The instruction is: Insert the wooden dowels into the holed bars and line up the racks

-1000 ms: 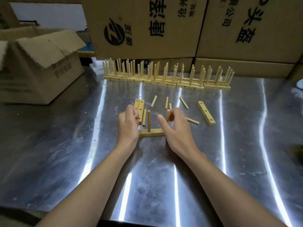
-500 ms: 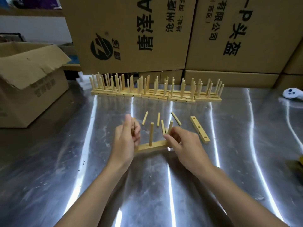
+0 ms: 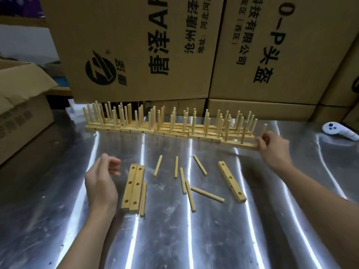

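Note:
A long row of finished racks (image 3: 155, 125), wooden bars with upright dowels, stands along the back of the metal table (image 3: 58, 191). My right hand (image 3: 272, 146) grips the right end of the newest rack (image 3: 242, 142) at the row's right end. My left hand (image 3: 103, 181) hovers half-curled and holds nothing, just left of two holed bars (image 3: 134, 187) lying side by side. One dowel (image 3: 143, 199) lies against them. Several loose dowels (image 3: 186, 181) are scattered in the middle. A third holed bar (image 3: 231, 180) lies to their right.
Large printed cardboard boxes (image 3: 174, 45) form a wall right behind the racks. An open cardboard box (image 3: 21, 105) sits at the left. A white controller (image 3: 338, 131) lies at the table's far right.
The rack I was assembling in front of me has been carried by my right hand to the right end of the back row. My left hand let go and drew back.

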A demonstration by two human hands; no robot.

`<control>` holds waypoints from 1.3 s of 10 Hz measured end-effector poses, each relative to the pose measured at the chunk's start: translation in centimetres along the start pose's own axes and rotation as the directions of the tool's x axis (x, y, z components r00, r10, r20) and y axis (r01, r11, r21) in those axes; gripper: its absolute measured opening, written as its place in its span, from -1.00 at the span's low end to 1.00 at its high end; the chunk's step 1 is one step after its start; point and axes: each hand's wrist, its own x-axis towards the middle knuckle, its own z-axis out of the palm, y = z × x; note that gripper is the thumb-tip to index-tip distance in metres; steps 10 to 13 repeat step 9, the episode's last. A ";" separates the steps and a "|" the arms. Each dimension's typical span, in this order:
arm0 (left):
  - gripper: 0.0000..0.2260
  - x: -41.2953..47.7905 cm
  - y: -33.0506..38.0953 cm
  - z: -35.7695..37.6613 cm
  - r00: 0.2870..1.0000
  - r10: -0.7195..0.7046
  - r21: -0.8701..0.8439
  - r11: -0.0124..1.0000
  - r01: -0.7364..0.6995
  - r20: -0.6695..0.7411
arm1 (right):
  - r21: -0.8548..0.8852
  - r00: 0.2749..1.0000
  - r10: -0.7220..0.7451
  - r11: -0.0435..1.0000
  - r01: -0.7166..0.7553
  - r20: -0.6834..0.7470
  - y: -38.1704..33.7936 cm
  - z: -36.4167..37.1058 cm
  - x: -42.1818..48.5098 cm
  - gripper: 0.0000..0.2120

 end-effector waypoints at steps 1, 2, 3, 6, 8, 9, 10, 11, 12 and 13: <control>-0.63 -0.2 -0.7 0.1 0.998 0.016 0.028 0.999 -0.017 0.054 | -0.026 0.993 0.113 0.993 -0.112 0.021 2.6 2.2 1.8 -0.82; -0.61 0.0 -0.8 0.1 0.999 0.015 0.032 0.999 -0.017 0.050 | -0.019 0.990 0.143 0.990 -0.142 0.017 3.6 3.6 3.7 -0.82; -0.60 0.1 -1.0 0.1 0.998 0.019 0.011 1.000 -0.020 0.061 | -0.025 0.990 0.142 0.990 -0.142 0.019 3.7 4.3 5.4 -0.81; -0.59 -0.1 -1.1 0.2 0.994 0.049 0.031 0.998 -0.052 0.093 | -0.030 0.993 0.110 0.994 -0.108 0.044 4.1 5.1 6.8 -0.82; -0.62 0.1 -1.3 0.1 0.990 0.047 0.020 0.999 -0.050 0.132 | -0.026 0.993 0.101 0.995 -0.100 0.066 4.0 5.0 6.9 -0.80; -0.63 0.1 -1.2 0.2 0.990 0.046 0.010 0.999 -0.048 0.130 | -0.034 0.986 0.138 0.990 -0.136 0.097 3.5 4.5 6.8 -0.71; -0.63 0.1 -1.2 0.2 0.990 0.046 0.010 0.999 -0.048 0.130 | -0.034 0.986 0.138 0.990 -0.136 0.097 3.5 4.5 6.8 -0.71; -0.63 0.1 -1.2 0.2 0.990 0.046 0.010 0.999 -0.048 0.130 | -0.034 0.986 0.138 0.990 -0.136 0.097 3.5 4.5 6.8 -0.71; -0.63 0.1 -1.2 0.2 0.990 0.046 0.010 0.999 -0.048 0.130 | -0.034 0.986 0.138 0.990 -0.136 0.097 3.5 4.5 6.8 -0.71; -0.63 0.1 -1.2 0.2 0.990 0.046 0.010 0.999 -0.048 0.130 | -0.034 0.986 0.138 0.990 -0.136 0.097 3.5 4.5 6.8 -0.71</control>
